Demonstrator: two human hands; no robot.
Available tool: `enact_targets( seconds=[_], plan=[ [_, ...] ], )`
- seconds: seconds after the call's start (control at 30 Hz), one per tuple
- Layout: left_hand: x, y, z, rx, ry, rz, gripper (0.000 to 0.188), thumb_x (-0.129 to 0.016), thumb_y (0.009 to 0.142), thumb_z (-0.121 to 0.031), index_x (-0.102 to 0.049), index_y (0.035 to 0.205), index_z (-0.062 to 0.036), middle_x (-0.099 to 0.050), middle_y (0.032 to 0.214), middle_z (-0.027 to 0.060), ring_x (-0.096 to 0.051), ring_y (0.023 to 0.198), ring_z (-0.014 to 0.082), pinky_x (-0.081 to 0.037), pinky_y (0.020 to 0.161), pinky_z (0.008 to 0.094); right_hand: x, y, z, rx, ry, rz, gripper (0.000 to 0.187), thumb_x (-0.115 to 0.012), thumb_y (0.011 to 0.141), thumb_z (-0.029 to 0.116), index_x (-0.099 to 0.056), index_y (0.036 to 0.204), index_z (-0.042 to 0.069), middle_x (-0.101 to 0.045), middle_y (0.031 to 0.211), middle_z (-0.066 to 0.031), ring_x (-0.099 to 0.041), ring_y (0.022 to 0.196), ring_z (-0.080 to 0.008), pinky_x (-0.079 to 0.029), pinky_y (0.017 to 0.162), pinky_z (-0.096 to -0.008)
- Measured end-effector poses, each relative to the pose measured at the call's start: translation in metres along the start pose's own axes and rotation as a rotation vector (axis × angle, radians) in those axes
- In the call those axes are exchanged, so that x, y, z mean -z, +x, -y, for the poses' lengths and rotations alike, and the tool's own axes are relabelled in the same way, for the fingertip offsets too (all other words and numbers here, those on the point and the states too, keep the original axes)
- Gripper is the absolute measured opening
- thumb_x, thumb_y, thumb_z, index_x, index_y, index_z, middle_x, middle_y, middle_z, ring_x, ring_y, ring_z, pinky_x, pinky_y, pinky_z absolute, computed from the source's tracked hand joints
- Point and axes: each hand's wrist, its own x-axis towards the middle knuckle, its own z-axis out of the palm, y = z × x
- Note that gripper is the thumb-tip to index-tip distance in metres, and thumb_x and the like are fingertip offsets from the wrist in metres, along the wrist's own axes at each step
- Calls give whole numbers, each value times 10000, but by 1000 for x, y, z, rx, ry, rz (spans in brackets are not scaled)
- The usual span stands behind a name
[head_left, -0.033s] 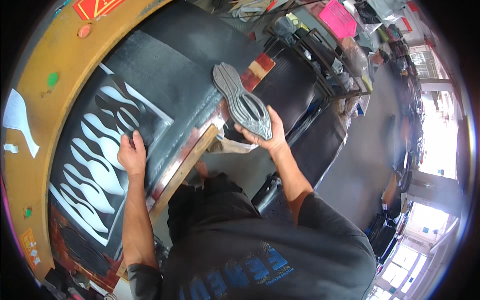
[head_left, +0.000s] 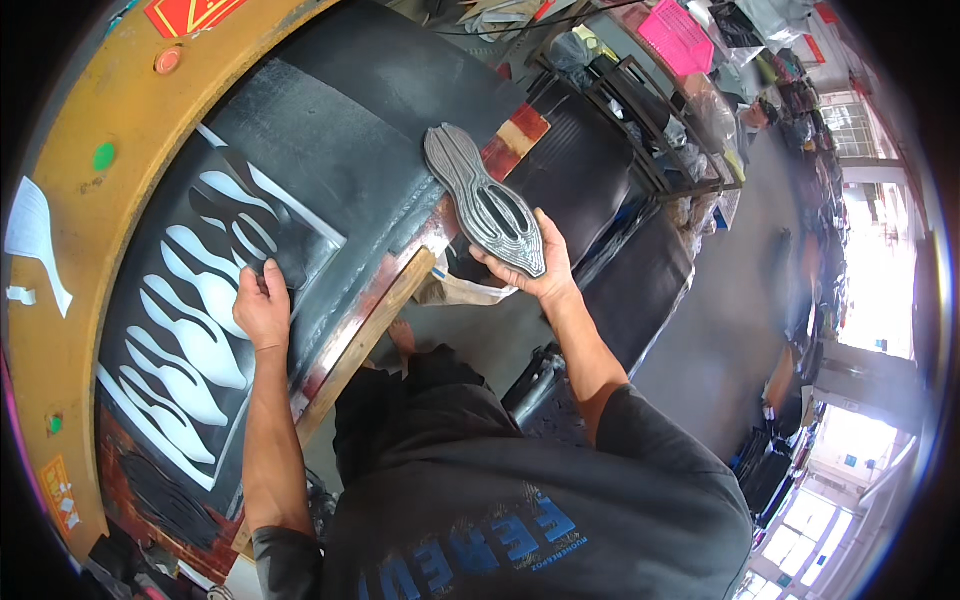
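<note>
My right hand (head_left: 545,262) grips the pointed lower end of a sole-shaped cutting die (head_left: 485,205), grey with nested ridges and a slot in its wide part. It is held up over the table's front edge. My left hand (head_left: 263,308) pinches a dark, flat cut-out piece (head_left: 288,262) between thumb and fingers; part of it is hidden by the hand. Beneath lies a black sheet (head_left: 135,322) with several sole-shaped openings that show a white surface (head_left: 205,345).
A yellow machine beam (head_left: 130,130) with a green button arches over the table's far left. More black sheeting (head_left: 310,120) covers the table behind. Wooden strip (head_left: 365,345) along the front edge. A rack (head_left: 640,130) and pink basket (head_left: 676,38) stand at back right; a person (head_left: 757,115) is beyond.
</note>
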Motion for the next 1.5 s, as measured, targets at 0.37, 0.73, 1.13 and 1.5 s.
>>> enact_targets(
  seconds=[0.37,0.73,1.13,1.5],
  plan=[
    [-1,1,3,-50,33,-29,420,-694,1034,-368,-521,812,-56,-658,680,119,-652,626,355,-503,620,477,14,3,22,17,-239,-192,954,-412,1024,798,-393,1651,80,-424,1596,-389,-236,1387,-833,-246,1018,-963],
    [1,1,-1,-3,-2,2,384,-693,1028,-383,-593,844,-62,-690,703,105,-684,648,331,-531,639,449,-15,5,7,-55,-66,70,926,-505,1030,721,-351,1674,74,-375,1660,-344,-274,1447,-760,-302,1074,-904],
    [1,0,-5,49,-35,13,394,-706,999,-392,-590,814,-64,-693,685,126,-697,652,379,-540,628,493,-99,79,-28,298,-1036,20,767,-762,972,395,-477,1573,13,-690,1314,-225,-738,1086,-338,-649,890,-460],
    [2,0,-4,-20,-64,-30,362,-749,970,-318,-568,772,-76,-655,648,97,-651,587,357,-509,583,482,-113,224,-101,775,-2800,-93,663,-808,807,334,-681,1448,221,-530,1527,-131,-500,1330,-450,-475,1078,-587]
  ],
)
